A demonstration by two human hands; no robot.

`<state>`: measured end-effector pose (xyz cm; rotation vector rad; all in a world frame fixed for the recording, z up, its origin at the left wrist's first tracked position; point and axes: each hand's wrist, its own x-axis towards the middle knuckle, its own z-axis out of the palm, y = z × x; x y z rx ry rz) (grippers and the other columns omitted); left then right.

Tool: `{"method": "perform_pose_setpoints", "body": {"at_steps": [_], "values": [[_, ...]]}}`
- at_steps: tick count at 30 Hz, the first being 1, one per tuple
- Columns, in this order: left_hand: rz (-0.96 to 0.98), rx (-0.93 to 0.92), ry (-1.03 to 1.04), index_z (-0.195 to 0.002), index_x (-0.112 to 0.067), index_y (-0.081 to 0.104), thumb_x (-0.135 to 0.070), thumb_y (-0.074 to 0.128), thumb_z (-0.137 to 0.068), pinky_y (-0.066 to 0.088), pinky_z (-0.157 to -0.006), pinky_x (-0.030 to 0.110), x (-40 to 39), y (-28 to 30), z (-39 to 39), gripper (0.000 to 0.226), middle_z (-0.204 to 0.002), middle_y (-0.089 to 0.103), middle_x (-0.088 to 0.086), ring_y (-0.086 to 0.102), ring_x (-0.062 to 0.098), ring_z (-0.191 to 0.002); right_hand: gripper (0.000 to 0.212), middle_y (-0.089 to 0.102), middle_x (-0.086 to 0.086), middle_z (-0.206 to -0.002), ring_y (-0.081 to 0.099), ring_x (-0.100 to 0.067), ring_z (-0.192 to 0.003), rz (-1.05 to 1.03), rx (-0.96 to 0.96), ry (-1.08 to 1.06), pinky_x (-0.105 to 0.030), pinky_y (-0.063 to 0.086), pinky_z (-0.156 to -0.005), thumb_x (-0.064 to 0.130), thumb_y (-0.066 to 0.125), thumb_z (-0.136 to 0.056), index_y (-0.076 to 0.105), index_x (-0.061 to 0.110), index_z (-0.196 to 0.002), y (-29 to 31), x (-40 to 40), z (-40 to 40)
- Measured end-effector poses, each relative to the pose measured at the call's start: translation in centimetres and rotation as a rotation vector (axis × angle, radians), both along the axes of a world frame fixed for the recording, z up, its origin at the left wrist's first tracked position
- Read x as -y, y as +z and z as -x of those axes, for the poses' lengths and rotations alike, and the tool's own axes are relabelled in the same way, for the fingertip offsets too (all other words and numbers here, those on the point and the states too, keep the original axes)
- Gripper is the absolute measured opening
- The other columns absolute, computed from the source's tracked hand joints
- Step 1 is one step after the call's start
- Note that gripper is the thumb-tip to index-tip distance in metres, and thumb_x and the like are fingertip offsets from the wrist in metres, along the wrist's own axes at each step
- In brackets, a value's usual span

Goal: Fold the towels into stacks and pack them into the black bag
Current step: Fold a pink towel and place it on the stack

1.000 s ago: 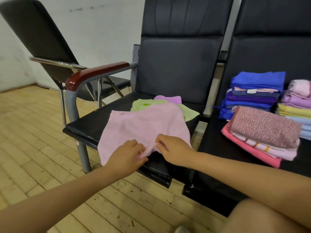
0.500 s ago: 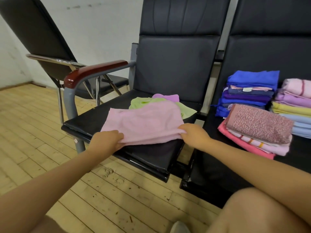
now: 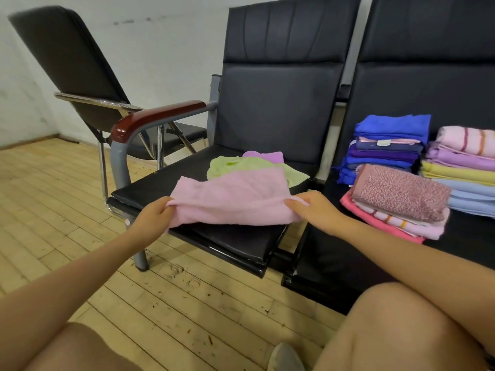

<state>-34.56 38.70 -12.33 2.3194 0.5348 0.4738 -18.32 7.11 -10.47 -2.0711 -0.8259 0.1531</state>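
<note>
Two hands hold one pink towel (image 3: 230, 199) on the black chair seat (image 3: 150, 188). The left hand (image 3: 152, 219) pinches the towel's left edge, and the right hand (image 3: 316, 210) pinches its right edge. The towel is folded over and lies flat between them. Behind it lie a green towel (image 3: 235, 166) and a purple towel (image 3: 265, 156). On the next seat (image 3: 468, 234) sit three stacks of folded towels (image 3: 401, 194). The floor (image 3: 53, 199) is wood.

Both hands' grip moved apart along pink towel (image 3: 233, 199), folding it over.
</note>
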Motion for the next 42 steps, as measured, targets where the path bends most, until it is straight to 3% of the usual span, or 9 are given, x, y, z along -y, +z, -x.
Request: {"method": "perform_pose_setpoints", "body": {"at_steps": [6, 13, 19, 22, 25, 33, 36, 39, 42], "values": [[-0.396, -0.303, -0.132, -0.103, -0.026, 0.056, -0.035, 0.035, -0.102, 0.038, -0.075, 0.023, 1.4, 0.1, 0.9, 0.023, -0.094, 0.059, -0.006, 0.055, 0.009, -0.086, 0.032, 0.055, -0.006, -0.070, 0.048, -0.016, -0.071, 0.048, -0.085, -0.094, -0.028, 0.037, -0.063, 0.028, 0.056, -0.095, 0.064, 0.006, -0.074, -1.1, 1.1, -0.8], [-0.430, -0.271, 0.037, -0.120, -0.022, 0.056, -0.023, 0.039, -0.101, 0.041, -0.084, 0.027, -0.2, 1.0, 0.3, 0.025, -0.111, 0.062, 0.000, 0.056, 0.017, -0.101, 0.031, 0.070, -0.009, -0.104, 0.064, -0.020, -0.099, -0.157, -0.202, -0.202, -0.036, 0.051, -0.091, 0.031, 0.065, -0.090, 0.069, 0.008, -0.112, -0.9, 0.1, -2.6], [-0.104, 0.050, 0.249, -0.116, -0.017, 0.061, -0.022, 0.041, -0.100, 0.040, -0.079, 0.033, -1.8, 0.7, -3.0, 0.026, -0.099, 0.058, -0.001, 0.054, 0.020, -0.095, 0.014, 0.062, -0.003, -0.092, 0.057, -0.016, -0.084, -0.179, -0.182, -0.273, -0.028, 0.043, -0.069, 0.026, 0.063, -0.091, 0.065, 0.012, -0.096, 0.7, -2.7, -5.4], [-0.031, 0.100, 0.274, -0.117, -0.013, 0.060, -0.022, 0.040, -0.100, 0.040, -0.082, 0.033, -2.7, 0.9, -5.5, 0.028, -0.102, 0.059, 0.002, 0.052, 0.019, -0.094, 0.025, 0.061, -0.007, -0.090, 0.053, -0.015, -0.075, -0.165, -0.164, -0.312, -0.025, 0.040, -0.060, 0.022, 0.060, -0.091, 0.065, -0.002, -0.098, 1.0, -4.3, -7.8], [-0.140, 0.064, 0.276, -0.117, -0.010, 0.060, -0.021, 0.039, -0.101, 0.038, -0.082, 0.031, -4.2, 0.4, -8.2, 0.028, -0.099, 0.057, 0.001, 0.051, 0.017, -0.091, 0.028, 0.058, -0.010, -0.086, 0.051, -0.019, -0.076, -0.181, -0.177, -0.372, -0.029, 0.037, -0.060, 0.020, 0.060, -0.088, 0.064, -0.007, -0.094, 0.5, -5.9, -10.1], [-0.362, -0.035, 0.281, -0.109, -0.014, 0.057, -0.021, 0.038, -0.100, 0.044, -0.071, 0.032, -7.4, -2.7, -11.9, 0.022, -0.096, 0.060, 0.005, 0.057, 0.020, -0.083, 0.032, 0.043, -0.004, -0.063, 0.040, -0.022, -0.067, -0.089, -0.055, -0.476, -0.033, 0.027, -0.059, 0.021, 0.056, -0.088, 0.043, 0.013, -0.061, -1.8, -8.9, -13.5], [-0.317, -0.107, 0.330, -0.131, -0.019, 0.046, -0.025, 0.045, -0.098, 0.053, -0.080, 0.040, -7.2, -3.5, -12.3, 0.034, -0.124, 0.053, 0.011, 0.058, 0.025, -0.098, 0.012, 0.061, -0.004, -0.087, 0.053, -0.023, -0.084, 0.060, -0.065, -0.428, -0.028, 0.036, -0.067, 0.020, 0.058, -0.090, 0.063, 0.013, -0.083, -3.2, -9.0, -13.6], [-0.247, -0.188, 0.364, -0.143, -0.019, 0.034, -0.031, 0.046, -0.098, 0.046, -0.097, 0.050, -5.9, -3.7, -12.4, 0.049, -0.142, 0.039, 0.017, 0.048, 0.035, -0.120, 0.037, 0.060, -0.005, -0.123, 0.055, -0.025, -0.113, 0.131, -0.092, -0.402, -0.024, 0.038, -0.083, 0.023, 0.062, -0.089, 0.059, 0.013, -0.124, -3.1, -8.7, -13.7], [-0.400, -0.224, 0.325, -0.144, -0.020, 0.033, -0.034, 0.045, -0.098, 0.035, -0.105, 0.050, -3.4, -3.5, -11.9, 0.050, -0.145, 0.036, 0.013, 0.038, 0.032, -0.131, 0.041, 0.059, -0.007, -0.121, 0.056, -0.025, -0.109, 0.215, -0.100, -0.409, -0.027, 0.042, -0.083, 0.024, 0.062, -0.087, 0.056, 0.012, -0.125, -2.1, -8.3, -13.1]]}}
